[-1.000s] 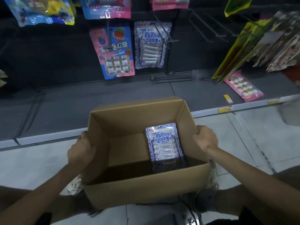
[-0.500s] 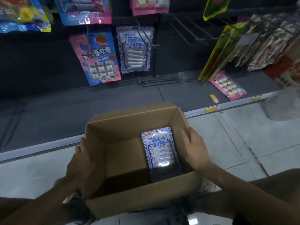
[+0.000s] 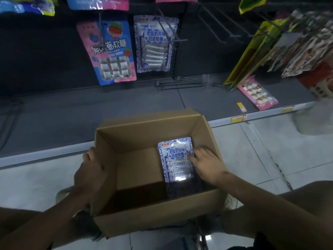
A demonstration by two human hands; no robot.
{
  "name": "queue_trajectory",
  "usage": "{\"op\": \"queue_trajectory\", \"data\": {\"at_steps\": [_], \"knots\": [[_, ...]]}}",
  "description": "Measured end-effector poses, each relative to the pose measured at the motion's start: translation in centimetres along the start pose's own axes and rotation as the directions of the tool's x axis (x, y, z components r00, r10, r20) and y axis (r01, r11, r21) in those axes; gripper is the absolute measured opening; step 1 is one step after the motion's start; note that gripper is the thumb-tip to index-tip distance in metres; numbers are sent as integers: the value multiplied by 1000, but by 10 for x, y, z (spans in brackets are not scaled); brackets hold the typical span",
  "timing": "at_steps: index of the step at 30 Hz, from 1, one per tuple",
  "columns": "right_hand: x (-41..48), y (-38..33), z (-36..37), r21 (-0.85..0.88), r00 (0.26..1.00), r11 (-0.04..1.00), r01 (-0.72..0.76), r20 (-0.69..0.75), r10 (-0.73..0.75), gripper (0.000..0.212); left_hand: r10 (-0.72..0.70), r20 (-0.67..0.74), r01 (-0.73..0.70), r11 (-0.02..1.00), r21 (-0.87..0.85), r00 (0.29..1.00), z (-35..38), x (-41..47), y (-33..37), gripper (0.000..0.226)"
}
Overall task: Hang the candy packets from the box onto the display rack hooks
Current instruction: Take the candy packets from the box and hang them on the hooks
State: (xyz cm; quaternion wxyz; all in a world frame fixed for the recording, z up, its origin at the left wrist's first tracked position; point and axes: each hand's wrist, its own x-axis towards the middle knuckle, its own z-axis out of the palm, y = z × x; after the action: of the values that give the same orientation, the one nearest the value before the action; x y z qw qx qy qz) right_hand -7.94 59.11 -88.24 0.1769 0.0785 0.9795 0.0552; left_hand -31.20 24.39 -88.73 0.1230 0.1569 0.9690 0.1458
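Reaching into the box for a candy packet

My left hand (image 3: 91,173) grips the left wall of the cardboard box (image 3: 153,213), thumb up by the rim. The blue-and-white candy packets (image 3: 175,159) lie stacked flat against the box's right wall. My right hand (image 3: 208,166) is inside, fingers (image 3: 196,154) straight, touching the top packet's right edge. A matching packet (image 3: 155,44) hangs on the display rack (image 3: 198,56) behind.
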Motion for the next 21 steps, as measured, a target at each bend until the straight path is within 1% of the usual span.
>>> {"op": "queue_trajectory", "data": {"at_steps": [2,5,7,8,10,12,14,16,19,21], "knots": [[11,-4,3,28,998,1000,-4,70,2,67,21,1,-21,1000,15,1000,1,4,-4,56],[42,-13,9,43,976,994,-97,198,86,65,-47,-2,47,999,-5,999,4,6,-4,61],[66,-26,13,1,969,996,-90,230,87,65,-96,-3,96,995,-17,995,4,5,-1,65],[77,-35,17,-36,970,999,-33,240,40,64,-108,-4,108,994,-25,994,3,4,1,65],[96,-52,25,-83,958,983,166,251,-141,56,-94,-8,94,995,-20,996,2,4,4,66],[111,-71,30,-214,910,914,344,317,-268,50,-80,-7,80,997,19,997,1,5,4,71],[120,-91,45,-321,868,823,469,342,-361,48,-71,1,71,997,37,997,0,6,3,72],[125,-102,57,-393,850,773,498,400,-343,47,-73,6,73,996,49,997,0,6,4,72],[124,-106,59,-456,836,718,526,434,-337,48,-84,6,83,992,95,996,-1,6,5,70],[121,-102,57,-482,826,681,551,430,-364,44,-99,16,96,986,138,995,0,8,6,64]]}}
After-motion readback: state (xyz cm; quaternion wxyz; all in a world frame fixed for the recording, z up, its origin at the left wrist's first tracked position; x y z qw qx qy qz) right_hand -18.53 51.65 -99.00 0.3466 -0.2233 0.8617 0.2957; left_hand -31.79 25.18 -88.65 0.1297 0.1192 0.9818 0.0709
